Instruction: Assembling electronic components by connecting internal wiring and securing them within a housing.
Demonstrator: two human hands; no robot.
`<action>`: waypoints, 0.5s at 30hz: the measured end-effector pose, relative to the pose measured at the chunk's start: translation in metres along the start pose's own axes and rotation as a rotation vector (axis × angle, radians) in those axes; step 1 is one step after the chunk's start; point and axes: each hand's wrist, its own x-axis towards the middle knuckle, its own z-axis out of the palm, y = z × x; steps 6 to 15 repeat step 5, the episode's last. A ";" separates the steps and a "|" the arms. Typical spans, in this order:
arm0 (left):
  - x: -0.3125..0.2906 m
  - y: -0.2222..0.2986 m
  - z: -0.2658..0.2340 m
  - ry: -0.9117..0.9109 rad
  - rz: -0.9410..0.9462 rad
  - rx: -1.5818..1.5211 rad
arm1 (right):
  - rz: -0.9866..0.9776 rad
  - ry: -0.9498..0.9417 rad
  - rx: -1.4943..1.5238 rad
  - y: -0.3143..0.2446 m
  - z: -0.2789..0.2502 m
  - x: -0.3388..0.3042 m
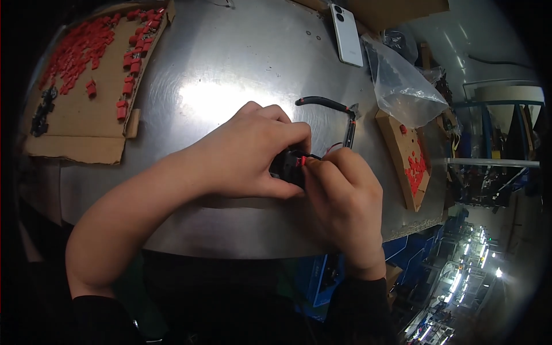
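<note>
My left hand is closed round a small black part, thumb on the near side and fingers on the far side. My right hand pinches a small red piece against the right face of that black part. A thin dark lead runs from there toward my right fingers, which hide most of it. Just beyond my right hand lies a pair of pliers with black handles, resting on the metal table.
At the far left, a cardboard tray holds many red pieces and some black ones. A smaller cardboard box with red bits stands on the right. Behind it are a clear plastic bag and a white phone. Blue crates sit below the table edge.
</note>
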 end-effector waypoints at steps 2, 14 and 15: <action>0.000 0.001 -0.001 -0.023 0.007 0.012 | -0.034 -0.047 0.034 0.003 -0.001 0.001; -0.002 0.002 -0.002 -0.036 0.001 0.006 | -0.040 -0.104 0.077 0.004 -0.003 0.000; -0.002 0.002 -0.002 -0.036 0.001 0.006 | -0.040 -0.104 0.077 0.004 -0.003 0.000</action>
